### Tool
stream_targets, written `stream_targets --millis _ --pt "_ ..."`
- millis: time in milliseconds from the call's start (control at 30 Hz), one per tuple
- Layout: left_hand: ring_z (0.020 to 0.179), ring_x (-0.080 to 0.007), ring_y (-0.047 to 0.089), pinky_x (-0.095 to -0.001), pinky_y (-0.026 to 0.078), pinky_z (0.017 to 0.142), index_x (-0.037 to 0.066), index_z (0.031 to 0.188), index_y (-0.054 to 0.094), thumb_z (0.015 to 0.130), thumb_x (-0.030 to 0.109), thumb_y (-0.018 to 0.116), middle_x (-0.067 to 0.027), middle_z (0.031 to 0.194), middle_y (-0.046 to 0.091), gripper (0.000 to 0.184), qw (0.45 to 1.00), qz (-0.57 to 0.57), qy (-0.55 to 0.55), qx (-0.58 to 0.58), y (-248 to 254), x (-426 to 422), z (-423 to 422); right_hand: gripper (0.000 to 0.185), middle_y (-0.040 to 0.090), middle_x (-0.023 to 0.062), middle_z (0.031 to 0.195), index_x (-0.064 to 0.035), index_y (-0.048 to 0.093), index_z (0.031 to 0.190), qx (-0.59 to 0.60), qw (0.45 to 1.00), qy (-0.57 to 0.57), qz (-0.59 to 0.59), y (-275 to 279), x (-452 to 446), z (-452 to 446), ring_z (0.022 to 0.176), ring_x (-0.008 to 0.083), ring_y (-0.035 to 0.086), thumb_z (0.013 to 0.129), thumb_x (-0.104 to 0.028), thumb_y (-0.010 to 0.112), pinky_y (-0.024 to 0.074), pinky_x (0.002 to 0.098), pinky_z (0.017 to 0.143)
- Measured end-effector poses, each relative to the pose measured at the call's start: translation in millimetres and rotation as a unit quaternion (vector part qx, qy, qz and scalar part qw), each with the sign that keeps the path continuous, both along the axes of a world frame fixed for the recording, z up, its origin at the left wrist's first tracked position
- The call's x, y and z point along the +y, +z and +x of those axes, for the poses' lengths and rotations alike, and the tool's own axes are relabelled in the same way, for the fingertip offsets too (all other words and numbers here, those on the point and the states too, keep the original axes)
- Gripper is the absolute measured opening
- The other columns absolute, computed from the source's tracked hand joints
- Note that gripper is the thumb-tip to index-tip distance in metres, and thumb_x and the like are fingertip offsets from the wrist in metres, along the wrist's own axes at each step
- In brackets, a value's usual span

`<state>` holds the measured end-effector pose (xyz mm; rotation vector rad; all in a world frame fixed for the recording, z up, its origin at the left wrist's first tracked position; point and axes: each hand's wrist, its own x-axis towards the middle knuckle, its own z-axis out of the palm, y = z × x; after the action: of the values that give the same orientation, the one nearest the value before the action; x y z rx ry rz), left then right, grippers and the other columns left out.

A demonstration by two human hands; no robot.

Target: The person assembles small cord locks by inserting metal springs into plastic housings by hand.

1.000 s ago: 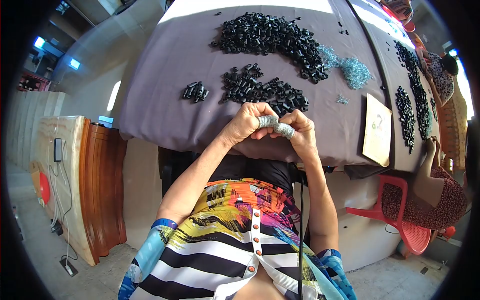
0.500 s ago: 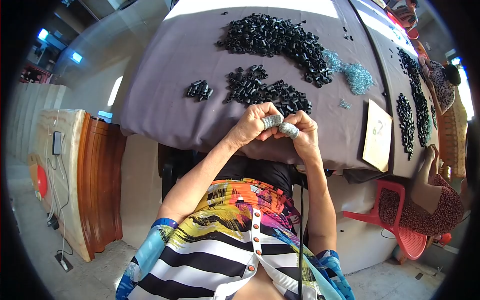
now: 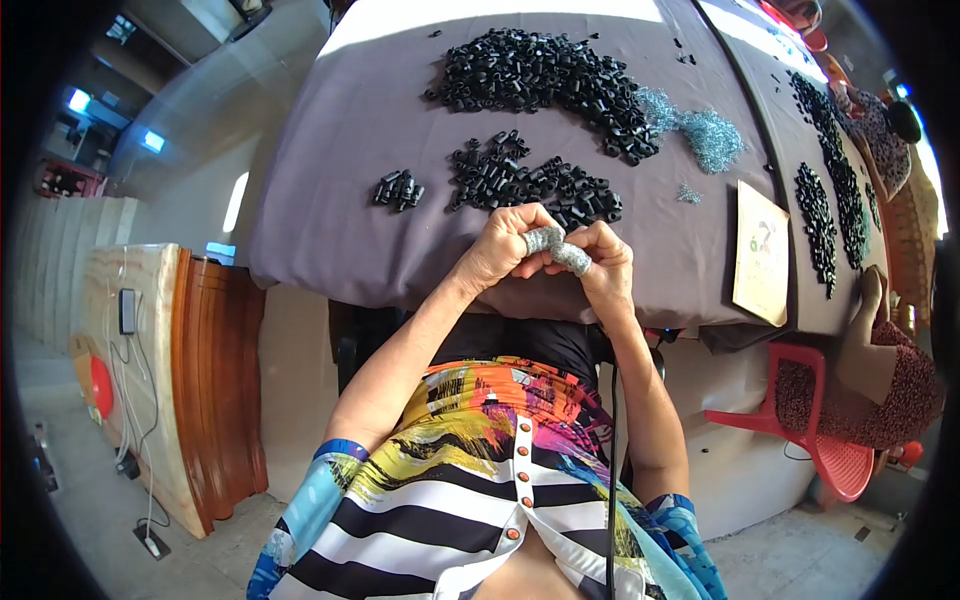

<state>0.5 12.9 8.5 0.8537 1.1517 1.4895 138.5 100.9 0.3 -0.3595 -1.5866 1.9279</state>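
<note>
Above the near edge of the cloth-covered table (image 3: 330,230), my left hand (image 3: 500,248) and my right hand (image 3: 606,268) meet, fingers pinched together. Grey wraps (image 3: 543,240) cover a digit on each hand, and these two digits touch. Whatever sits between the fingertips is too small or hidden to make out. Just beyond my hands lies a pile of short black tubular pieces (image 3: 520,180). To its left is a small cluster of the same black pieces (image 3: 398,190). A bigger black heap (image 3: 530,75) spreads farther back, beside a tangle of fine silvery-blue coil-like bits (image 3: 712,140).
A tan board or booklet (image 3: 762,255) lies at the right of the table. Past it are more black piles (image 3: 817,225), a seated person (image 3: 885,385) and a red plastic chair (image 3: 815,420). A wooden cabinet (image 3: 215,390) with cables on top stands at left.
The camera view has shifted slightly. My hands stay together in nearly the same place, with the two wrapped digits slightly repositioned against each other.
</note>
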Motion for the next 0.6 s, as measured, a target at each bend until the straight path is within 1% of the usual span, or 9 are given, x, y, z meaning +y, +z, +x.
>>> stream_targets --millis 67,167,200,300,333,433,533,600 --pt "0.039 -0.0018 0.041 -0.0154 0.028 0.035 0.005 0.084 0.059 0.086 0.008 0.053 -0.0017 0.060 0.056 0.007 1.000 -0.002 0.010 -0.019 1 1 1 0.012 0.060 0.0085 0.076 0.0002 0.053 0.079 0.015 1.000 0.008 -0.024 -1 4 -1 0.068 0.0134 0.061 0.078 -0.001 0.064 0.0520 0.0239 0.063" --pt "0.039 -0.0017 0.041 -0.0152 0.028 0.034 0.005 0.086 0.059 0.088 0.014 0.055 -0.0016 0.060 0.057 0.010 0.997 0.023 0.025 -0.062 -6 3 3 0.010 0.060 0.0066 0.076 -0.0003 0.053 0.080 -0.004 0.999 0.005 -0.052 1 4 -2 0.068 0.0127 0.061 0.080 -0.002 0.063 0.0521 0.0236 0.062" --pt "0.041 -0.0020 0.042 -0.0152 0.031 0.036 0.004 0.089 0.059 0.088 0.018 0.055 -0.0022 0.061 0.057 0.015 0.997 0.038 0.015 -0.059 -11 3 1 0.010 0.060 0.0063 0.076 -0.0005 0.053 0.080 -0.005 0.999 0.005 -0.052 1 4 -1 0.068 0.0125 0.061 0.080 -0.002 0.063 0.0521 0.0235 0.062" --pt "0.043 -0.0030 0.045 -0.0159 0.035 0.039 0.003 0.091 0.059 0.089 0.019 0.054 -0.0037 0.064 0.058 0.017 0.996 0.047 0.015 -0.075 -17 4 1 0.010 0.061 0.0055 0.077 -0.0008 0.053 0.080 -0.001 0.999 0.006 -0.049 2 7 -4 0.068 0.0118 0.060 0.081 -0.003 0.063 0.0521 0.0232 0.062" --pt "0.047 -0.0042 0.047 -0.0167 0.038 0.043 0.002 0.094 0.057 0.090 0.016 0.051 -0.0052 0.067 0.059 0.016 0.995 0.049 0.004 -0.090 -17 4 0 0.010 0.061 0.0055 0.077 -0.0008 0.053 0.080 0.004 0.999 0.006 -0.048 1 8 -3 0.068 0.0115 0.060 0.081 -0.003 0.063 0.0521 0.0231 0.062" --pt "0.051 -0.0054 0.050 -0.0165 0.039 0.045 0.001 0.097 0.056 0.091 0.013 0.049 -0.0061 0.070 0.059 0.015 0.995 0.032 0.003 -0.093 -14 4 0 0.009 0.061 0.0052 0.079 -0.0008 0.054 0.083 0.007 0.999 -0.003 -0.033 -4 9 -1 0.069 0.0111 0.060 0.081 -0.003 0.063 0.0516 0.0231 0.062" --pt "0.053 -0.0062 0.051 -0.0164 0.039 0.046 0.002 0.100 0.054 0.091 0.010 0.048 -0.0065 0.072 0.060 0.014 0.991 0.041 -0.003 -0.125 -12 4 -1 0.009 0.061 0.0047 0.079 -0.0006 0.056 0.087 0.006 1.000 -0.015 -0.019 -5 10 -1 0.070 0.0110 0.060 0.081 -0.002 0.062 0.0508 0.0236 0.065" --pt "0.054 -0.0066 0.052 -0.0164 0.039 0.046 0.002 0.101 0.054 0.090 0.009 0.048 -0.0062 0.072 0.059 0.014 0.991 0.045 0.012 -0.128 -13 3 -1 0.010 0.062 0.0046 0.078 -0.0003 0.056 0.089 -0.003 1.000 -0.025 -0.004 -7 8 -1 0.072 0.0109 0.060 0.081 -0.001 0.062 0.0503 0.0241 0.066"
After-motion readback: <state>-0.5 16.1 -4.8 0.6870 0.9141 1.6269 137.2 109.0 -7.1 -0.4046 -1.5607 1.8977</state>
